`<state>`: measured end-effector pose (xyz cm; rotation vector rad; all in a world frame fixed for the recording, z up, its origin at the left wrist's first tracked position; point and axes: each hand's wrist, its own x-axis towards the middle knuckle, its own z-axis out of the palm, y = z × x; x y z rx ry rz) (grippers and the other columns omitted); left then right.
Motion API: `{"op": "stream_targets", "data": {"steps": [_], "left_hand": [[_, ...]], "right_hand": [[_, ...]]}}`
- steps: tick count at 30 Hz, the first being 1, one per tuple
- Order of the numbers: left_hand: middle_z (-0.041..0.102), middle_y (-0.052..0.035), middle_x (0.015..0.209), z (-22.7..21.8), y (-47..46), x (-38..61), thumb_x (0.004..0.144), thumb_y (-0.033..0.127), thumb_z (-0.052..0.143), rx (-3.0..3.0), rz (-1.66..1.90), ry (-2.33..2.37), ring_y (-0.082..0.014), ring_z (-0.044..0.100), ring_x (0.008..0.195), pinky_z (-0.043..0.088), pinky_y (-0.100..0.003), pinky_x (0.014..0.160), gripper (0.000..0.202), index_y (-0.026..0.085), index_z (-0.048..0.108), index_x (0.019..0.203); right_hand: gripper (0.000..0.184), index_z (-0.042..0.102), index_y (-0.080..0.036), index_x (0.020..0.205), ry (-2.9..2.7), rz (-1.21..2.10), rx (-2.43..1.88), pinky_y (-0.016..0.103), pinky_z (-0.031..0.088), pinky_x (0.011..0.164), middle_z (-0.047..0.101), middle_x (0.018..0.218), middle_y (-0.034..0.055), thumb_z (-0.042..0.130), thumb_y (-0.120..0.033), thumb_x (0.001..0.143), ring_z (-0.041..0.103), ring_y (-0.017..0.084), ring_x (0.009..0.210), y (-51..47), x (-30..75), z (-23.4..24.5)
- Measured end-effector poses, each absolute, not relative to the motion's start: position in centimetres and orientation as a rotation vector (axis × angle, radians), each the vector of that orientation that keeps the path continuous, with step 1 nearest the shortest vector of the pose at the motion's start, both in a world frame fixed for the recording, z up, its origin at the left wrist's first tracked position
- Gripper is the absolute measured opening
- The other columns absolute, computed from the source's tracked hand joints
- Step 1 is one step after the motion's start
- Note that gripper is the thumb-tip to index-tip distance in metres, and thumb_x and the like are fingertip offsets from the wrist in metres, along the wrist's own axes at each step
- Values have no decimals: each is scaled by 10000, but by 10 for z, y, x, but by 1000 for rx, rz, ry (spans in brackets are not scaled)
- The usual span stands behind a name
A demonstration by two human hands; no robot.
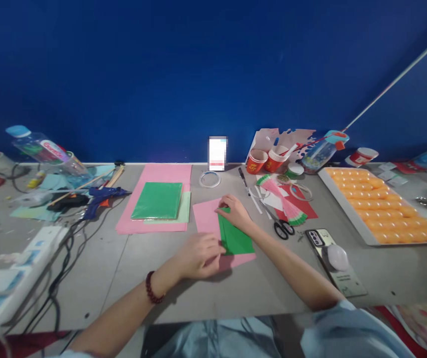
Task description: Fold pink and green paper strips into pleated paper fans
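Green paper [238, 239] on pink sheet [205, 218], mid-bench [154, 283], long axis far-to-near, lies between both hands: left hand [201, 256] fingers pinched on its near-left edge, right hand [236, 211] fingers curled onto its far end, both touching.

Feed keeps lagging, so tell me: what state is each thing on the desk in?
green paper: folded, flat on pink sheet.
left hand: pinching its near edge.
right hand: pressing its far corner.
scissors: shut, lying flat.
phone: face down.
red cups: upright.
bottle: capped, tilted.
tray: full of orange balls.
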<state>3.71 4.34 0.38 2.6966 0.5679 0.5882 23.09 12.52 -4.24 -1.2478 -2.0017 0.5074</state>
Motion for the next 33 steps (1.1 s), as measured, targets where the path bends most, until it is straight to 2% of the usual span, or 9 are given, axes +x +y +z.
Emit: {"op": "stream_targets", "data": {"steps": [2, 4, 6, 13, 17, 26, 30, 33], "left_hand": [[657, -102, 990, -3, 53, 38, 835, 191, 427, 2712, 615, 719, -215, 581, 945, 480, -343, 804, 295, 150, 607, 1065], [574, -153, 1229, -10, 61, 38, 866, 228, 418, 2780, 599, 849, -254, 507, 1147, 436, -401, 939, 383, 97, 533, 1207], [548, -144, 1284, -16, 66, 39, 886, 247, 404, 2848, 517, 856, -261, 450, 1228, 387, -429, 1008, 400, 97, 515, 1239], [582, -124, 1259, -14, 67, 37, 819, 269, 499, 2884, 343, 762, -261, 462, 1214, 326, -425, 1060, 415, 98, 576, 1188], [610, -138, 1211, -6, 59, 37, 804, 253, 492, 2905, 297, 653, -256, 466, 1205, 311, -411, 1068, 427, 67, 578, 1178], [646, -208, 1101, -4, 34, 43, 790, 284, 504, 3067, 219, 588, -298, 533, 1090, 343, -412, 1007, 429, -13, 623, 1075], [660, -209, 1064, -5, 29, 44, 784, 304, 527, 3115, 167, 517, -291, 550, 1045, 338, -406, 995, 423, -6, 634, 1050], [682, -199, 971, -3, 23, 45, 779, 328, 535, 3129, 159, 455, -283, 570, 981, 361, -393, 968, 387, 11, 665, 958]], "right_hand": [[139, 557, -189, 750, -2009, 485, -1247, 285, 429, 708, 557, 793, 20, 676, -255, 775, 534, 158, 734, 125, 230, -42], [128, 559, -189, 756, -2013, 471, -1249, 284, 425, 704, 556, 794, 20, 677, -237, 771, 532, 159, 738, 125, 230, -43], [120, 560, -189, 759, -2016, 465, -1248, 281, 423, 702, 556, 795, 19, 674, -226, 769, 531, 159, 743, 125, 230, -44], [125, 562, -190, 768, -2016, 467, -1236, 283, 426, 714, 557, 806, 20, 678, -236, 767, 529, 156, 746, 127, 231, -49], [134, 560, -192, 763, -2008, 470, -1231, 284, 431, 710, 556, 808, 20, 686, -238, 762, 531, 155, 739, 127, 231, -48], [126, 558, -190, 761, -2004, 485, -1242, 283, 437, 710, 563, 811, 24, 662, -256, 787, 541, 153, 733, 125, 232, -46], [123, 562, -190, 758, -1998, 491, -1232, 280, 437, 707, 556, 813, 24, 660, -258, 788, 541, 150, 727, 126, 231, -46], [119, 565, -191, 767, -1998, 496, -1240, 282, 434, 715, 560, 821, 23, 662, -258, 786, 543, 151, 735, 126, 231, -46]]}}
